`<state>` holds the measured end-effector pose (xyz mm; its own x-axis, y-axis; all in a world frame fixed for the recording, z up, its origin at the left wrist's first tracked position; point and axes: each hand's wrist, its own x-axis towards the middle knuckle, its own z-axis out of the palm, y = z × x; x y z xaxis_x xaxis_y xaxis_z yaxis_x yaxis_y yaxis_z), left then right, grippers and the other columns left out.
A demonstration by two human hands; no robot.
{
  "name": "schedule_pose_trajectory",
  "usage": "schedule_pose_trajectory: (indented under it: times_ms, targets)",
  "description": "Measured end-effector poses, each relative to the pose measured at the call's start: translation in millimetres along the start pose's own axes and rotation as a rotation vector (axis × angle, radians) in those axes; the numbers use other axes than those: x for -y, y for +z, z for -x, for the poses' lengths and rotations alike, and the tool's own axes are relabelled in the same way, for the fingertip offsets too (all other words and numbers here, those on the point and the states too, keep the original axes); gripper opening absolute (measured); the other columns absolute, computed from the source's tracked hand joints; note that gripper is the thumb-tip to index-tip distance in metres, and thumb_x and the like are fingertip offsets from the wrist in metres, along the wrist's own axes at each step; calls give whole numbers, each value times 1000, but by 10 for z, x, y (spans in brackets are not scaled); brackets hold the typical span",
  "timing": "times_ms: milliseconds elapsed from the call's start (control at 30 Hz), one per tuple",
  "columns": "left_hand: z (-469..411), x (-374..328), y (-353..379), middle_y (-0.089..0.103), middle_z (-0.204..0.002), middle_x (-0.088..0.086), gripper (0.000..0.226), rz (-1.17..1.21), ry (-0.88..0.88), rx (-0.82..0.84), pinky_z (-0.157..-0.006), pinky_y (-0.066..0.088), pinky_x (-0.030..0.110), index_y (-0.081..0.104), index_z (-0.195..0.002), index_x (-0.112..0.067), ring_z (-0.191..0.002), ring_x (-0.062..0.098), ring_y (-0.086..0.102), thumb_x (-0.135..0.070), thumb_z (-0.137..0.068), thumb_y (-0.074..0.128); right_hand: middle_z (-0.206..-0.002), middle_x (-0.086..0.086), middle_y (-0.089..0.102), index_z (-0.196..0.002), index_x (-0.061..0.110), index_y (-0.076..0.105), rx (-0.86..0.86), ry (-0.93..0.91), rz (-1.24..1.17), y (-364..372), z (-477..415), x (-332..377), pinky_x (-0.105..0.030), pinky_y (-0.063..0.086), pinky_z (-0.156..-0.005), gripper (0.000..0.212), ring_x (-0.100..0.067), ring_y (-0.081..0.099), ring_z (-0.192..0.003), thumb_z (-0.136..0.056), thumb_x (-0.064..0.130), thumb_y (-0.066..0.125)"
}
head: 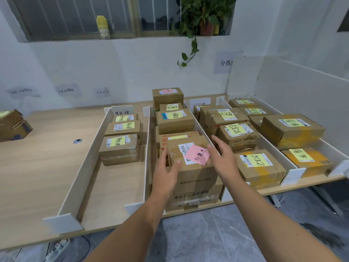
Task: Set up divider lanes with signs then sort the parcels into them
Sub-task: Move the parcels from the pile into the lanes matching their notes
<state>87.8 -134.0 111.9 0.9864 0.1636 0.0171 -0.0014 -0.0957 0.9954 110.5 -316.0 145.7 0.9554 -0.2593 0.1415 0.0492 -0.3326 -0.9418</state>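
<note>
Head view: wooden table (47,148) is carrying four lanes made of white divider boards (86,161), each lane running away from the camera toward the wall

A cardboard parcel (194,167) is sitting at the near end of the second lane from the left, on top of a flatter taped box (194,200). Its long axis is lying roughly along the lane; top face is facing up with a white shipping label and a pink sticky note (196,155) lying skewed on it, one corner pointing toward the right hand

Left hand (166,174) is resting against the parcel's near-left corner, thumb lying on the top edge, fingers hidden behind the left face; whether it is actually gripping, cannot tell. Right hand (223,157) is hovering just beside the parcel's right edge, fingers spread and extended, holding nothing

Other parcels are filling the lanes, most with yellow notes: three stacked in a row in the left lane (120,138); further ones in the two right lanes. Small white sign cards (122,110) are standing at the far ends
</note>
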Motion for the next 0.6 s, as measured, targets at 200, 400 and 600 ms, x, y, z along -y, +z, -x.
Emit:
schedule_pose_trajectory:
  times_ms: [200, 400, 600]
  targets:
    - [-120, -346, -431, 40, -150, -21, 58, -52, 140, -151, -108, 42, 31, 31, -150, -49, -133, -1, 39, -38, -100, 58, -152, 10, 41, -144, 38, 49, 12, -142, -25, 290, -12, 524, -33, 35, -110, 43, -8, 38, -138, -101, 37, 54]
    - [-242, -459, -1273, 40, -156, -16, 59, -51, 234, -279, -117, 36, 43, 35, -150, -46, -144, 8, 37, -39, -97, 60, -155, 12, 38, -145, 41, 47, 152, -224, -26, 1053, 49, 977, -37, 31, -116, 43, -10, 33, -143, -102, 40, 52]
    - [-188, -427, -2559, 38, -140, -37, 57, -127, 260, -449, -110, 30, 22, 36, -150, -43, -125, -20, 33, -35, -99, 60, -150, 10, 44, -142, 41, 50, 312, -311, -33, 2308, 320, 1368, -32, 34, -111, 40, -7, 39, -137, -102, 40, 52]
